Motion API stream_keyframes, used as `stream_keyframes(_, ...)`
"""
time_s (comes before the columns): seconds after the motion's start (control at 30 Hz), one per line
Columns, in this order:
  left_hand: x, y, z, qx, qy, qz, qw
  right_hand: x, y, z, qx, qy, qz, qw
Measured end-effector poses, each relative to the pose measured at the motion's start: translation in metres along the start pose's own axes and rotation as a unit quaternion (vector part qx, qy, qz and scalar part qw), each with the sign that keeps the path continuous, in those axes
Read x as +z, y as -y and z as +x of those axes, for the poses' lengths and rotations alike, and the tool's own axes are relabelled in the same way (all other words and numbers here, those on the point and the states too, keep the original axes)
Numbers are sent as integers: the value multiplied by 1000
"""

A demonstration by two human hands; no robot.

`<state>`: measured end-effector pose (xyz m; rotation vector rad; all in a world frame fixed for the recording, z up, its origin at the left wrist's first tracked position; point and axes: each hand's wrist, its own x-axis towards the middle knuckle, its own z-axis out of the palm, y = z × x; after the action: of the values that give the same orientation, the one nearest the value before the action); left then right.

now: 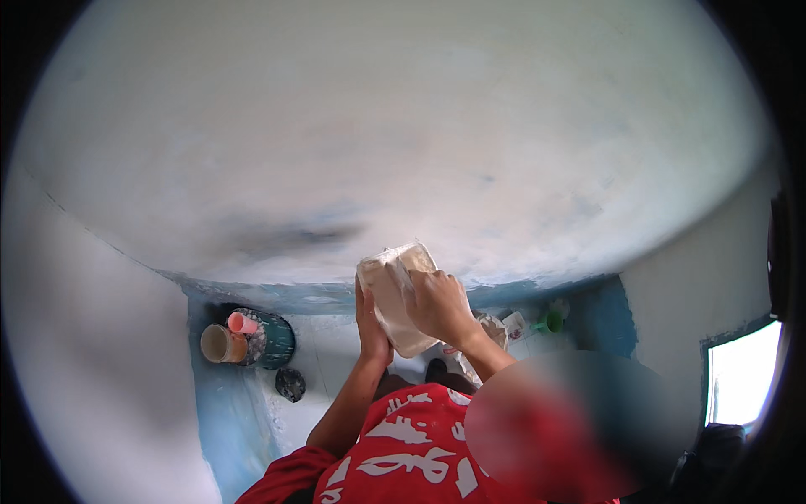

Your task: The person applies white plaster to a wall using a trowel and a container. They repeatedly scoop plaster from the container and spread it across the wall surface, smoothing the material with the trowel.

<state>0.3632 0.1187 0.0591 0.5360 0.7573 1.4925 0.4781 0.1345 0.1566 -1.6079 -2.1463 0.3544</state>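
Note:
My left hand (372, 329) grips the side of a whitish rectangular plastic tub (396, 326), which is tilted in front of my chest. Pale paste coats the tub's inside and rim. Over its right side, my right hand (438, 301) is closed round a flat, paste-smeared scraper (406, 286), whose blade reaches into the tub. Most of the scraper's handle is hidden by my fingers. Beyond the tub rises a wall (403, 151) with uneven whitish patches and a dark smudge.
On the floor at the left stands a dark bucket (277, 340) with a pink cup (243, 322) and a beige container (220, 344) by it. A dark round object (290, 385) lies nearby. At the right are a crumpled bag (494, 330) and a green container (552, 321).

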Motion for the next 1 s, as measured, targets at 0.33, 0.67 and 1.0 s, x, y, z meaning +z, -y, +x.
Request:
stream_keyframes(0.33,-32,-10,3,-5,1,-45,999,26,38,16,9,51,115,992)
stream_keyframes(0.67,-56,-20,1,-25,-14,-13,999,47,31,20,4,67,192,979)
stream_keyframes(1.0,-68,-24,6,-41,-16,-19,999,59,0,17,109,137,484,858)
